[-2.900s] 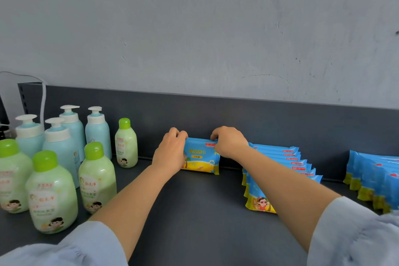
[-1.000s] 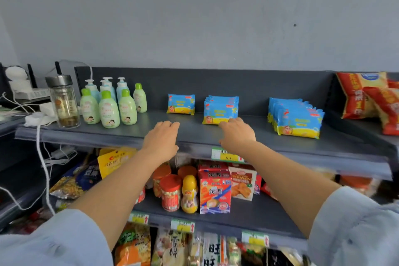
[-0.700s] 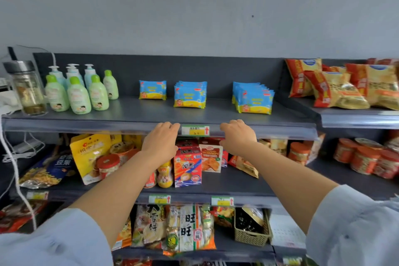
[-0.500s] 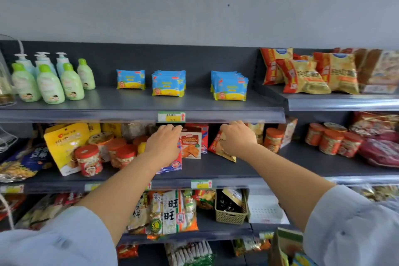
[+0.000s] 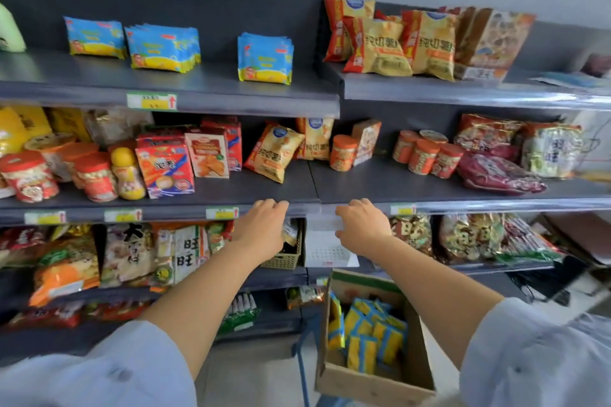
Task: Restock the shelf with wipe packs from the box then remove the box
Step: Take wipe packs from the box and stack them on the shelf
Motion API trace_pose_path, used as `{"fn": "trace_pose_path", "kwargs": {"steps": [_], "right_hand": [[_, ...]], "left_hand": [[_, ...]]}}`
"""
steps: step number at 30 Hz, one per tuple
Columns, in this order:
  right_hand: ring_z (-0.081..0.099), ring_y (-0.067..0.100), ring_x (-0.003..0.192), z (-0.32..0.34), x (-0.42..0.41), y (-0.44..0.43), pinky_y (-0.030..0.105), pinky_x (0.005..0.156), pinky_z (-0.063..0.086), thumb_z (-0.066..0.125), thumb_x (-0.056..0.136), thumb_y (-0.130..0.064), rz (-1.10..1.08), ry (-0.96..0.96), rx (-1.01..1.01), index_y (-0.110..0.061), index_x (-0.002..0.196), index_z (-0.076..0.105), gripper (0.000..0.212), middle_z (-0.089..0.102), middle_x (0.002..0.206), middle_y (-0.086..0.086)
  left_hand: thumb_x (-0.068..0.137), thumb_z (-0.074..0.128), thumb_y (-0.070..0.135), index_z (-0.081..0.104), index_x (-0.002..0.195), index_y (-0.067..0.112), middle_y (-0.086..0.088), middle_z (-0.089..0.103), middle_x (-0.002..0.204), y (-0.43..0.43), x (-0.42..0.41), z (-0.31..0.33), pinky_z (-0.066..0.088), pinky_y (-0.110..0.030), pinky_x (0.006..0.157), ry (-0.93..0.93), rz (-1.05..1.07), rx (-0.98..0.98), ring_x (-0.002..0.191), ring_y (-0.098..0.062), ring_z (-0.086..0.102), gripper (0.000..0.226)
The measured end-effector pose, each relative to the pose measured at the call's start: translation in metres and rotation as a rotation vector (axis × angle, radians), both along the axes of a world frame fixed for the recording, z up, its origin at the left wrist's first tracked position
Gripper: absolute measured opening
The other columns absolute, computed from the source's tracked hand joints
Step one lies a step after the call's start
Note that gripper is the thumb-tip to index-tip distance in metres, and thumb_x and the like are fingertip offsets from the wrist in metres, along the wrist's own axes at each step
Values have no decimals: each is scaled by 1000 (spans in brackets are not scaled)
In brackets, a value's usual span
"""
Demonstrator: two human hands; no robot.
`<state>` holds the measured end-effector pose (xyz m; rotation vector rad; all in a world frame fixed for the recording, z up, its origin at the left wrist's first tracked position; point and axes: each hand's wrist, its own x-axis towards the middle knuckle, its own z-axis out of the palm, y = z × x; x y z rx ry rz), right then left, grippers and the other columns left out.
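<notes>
Fingers on the left hand were loosely curled and holding nothing. Same deal with the right hand, both hovering in front of the middle shelf edge.

The wipe packs left to stock sat jumbled in the box, low down and to the right of the person, well below the hands. The box looked perched on some kind of blue frame. Couldn't tell what it was, and that's the worry: digging in from one side or leaning on a wall could tip the whole thing over. The packs look soft and slick too, so grabbing a big bunch at once could let one slide out on the way up. Up on the top shelf the packs stood upright in rows, so shoving new ones in carelessly could knock them over like dominoes.

Counts:
- One box.
- Packs inside it: several, too jumbled and blurry to count.
- Three groups of packs on the top shelf. The left one looked like a single pack and the other two had several each.
- At least three chip bags to the right of them.
</notes>
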<state>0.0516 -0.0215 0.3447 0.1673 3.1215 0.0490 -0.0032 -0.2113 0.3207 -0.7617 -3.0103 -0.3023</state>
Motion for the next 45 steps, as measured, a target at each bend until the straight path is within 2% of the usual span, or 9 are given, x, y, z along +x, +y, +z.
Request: {"fn": "trace_pose_path", "kwargs": {"steps": [10,17,24,29,34,37,40,45], "right_hand": [[41,28,123,-81,31,74,39,88,47,58,91,-25,-138,-161,-76,-17,124,53,34,53,126,8],[37,27,129,-137,24,112,39,94,47,57,93,-32,-227,-288,-140,-18,134,48,45,49,132,8],[36,28,131,-198,20,137,39,100,45,54,93,-26,-256,-339,-226,-16,132,51,40,50,133,9],[41,27,126,-239,20,159,40,98,46,55,93,-29,-246,-368,-254,-17,131,53,40,53,129,8],[40,27,126,-288,20,175,40,96,47,55,93,-25,-194,-422,-281,-19,134,49,41,52,132,8],[38,28,129,-317,21,183,40,98,46,55,94,-28,-170,-463,-294,-19,135,48,42,48,137,9],[40,27,126,-343,24,188,40,95,46,56,94,-29,-151,-489,-304,-17,131,51,39,51,132,8],[37,29,131,-377,26,195,41,100,43,56,94,-30,-128,-498,-357,-17,131,51,40,50,134,8]], "left_hand": [[89,64,23,41,133,16,-4,46,133,90,19,-78,49,-39,88,-166,-109,-77,126,-24,40,50],[89,63,21,39,139,18,-3,45,137,139,7,-138,48,-42,93,-265,-213,-108,128,-24,41,55],[89,63,20,43,137,18,-4,45,136,176,3,-203,45,-41,99,-366,-254,-180,130,-24,38,52],[88,65,24,46,133,17,-4,48,133,198,8,-247,48,-41,95,-442,-236,-223,127,-25,43,50],[87,66,25,47,133,15,-7,50,132,215,16,-296,48,-41,93,-533,-146,-262,121,-28,49,50],[88,66,31,48,128,10,-11,53,125,224,21,-327,48,-38,87,-598,5,-283,114,-30,53,49],[89,64,39,51,123,6,-13,55,122,232,26,-357,47,-37,82,-672,166,-235,110,-30,57,49],[89,64,36,28,141,4,-16,53,128,242,24,-400,49,-40,79,-731,360,-205,111,-34,58,71]]}}
